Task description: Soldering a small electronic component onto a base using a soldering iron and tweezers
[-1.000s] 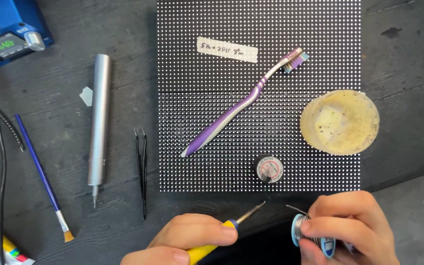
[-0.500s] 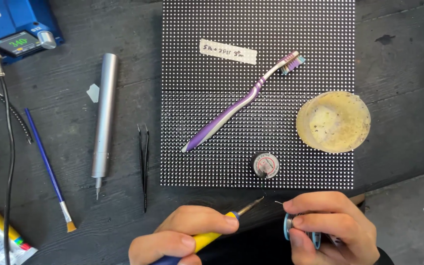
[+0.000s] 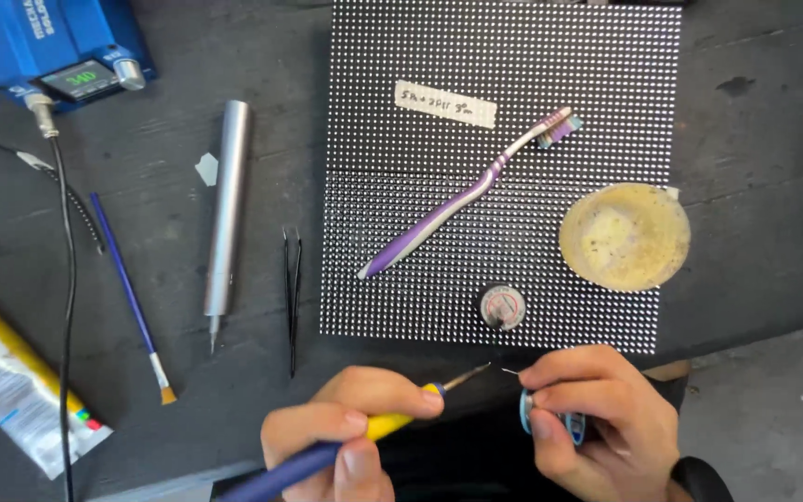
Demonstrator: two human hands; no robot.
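My left hand (image 3: 346, 423) grips a soldering iron (image 3: 392, 423) with a yellow and blue handle; its metal tip points right, just below the dotted LED panel (image 3: 504, 56). My right hand (image 3: 597, 418) holds a small blue spool of solder wire (image 3: 550, 418), and a thin wire end sticks out toward the iron's tip. The tip and the wire end are a short gap apart. On the panel lie a purple toothbrush (image 3: 467, 195), a round yellowish dish (image 3: 625, 237), a small round tin (image 3: 503, 307) and a strip of paper tape (image 3: 445, 103).
Left of the panel lie black tweezers (image 3: 293, 297), a silver pen-shaped tool (image 3: 225, 218), a thin blue brush (image 3: 132, 297) and a yellow and white tube (image 3: 20, 381). A blue soldering station (image 3: 58, 46) sits at top left, its black cable (image 3: 69, 316) running down the table.
The view has shifted a little, so the panel sits slightly higher and to the right. Both hands came up a bit; the iron's tip and the wire end are closer together.
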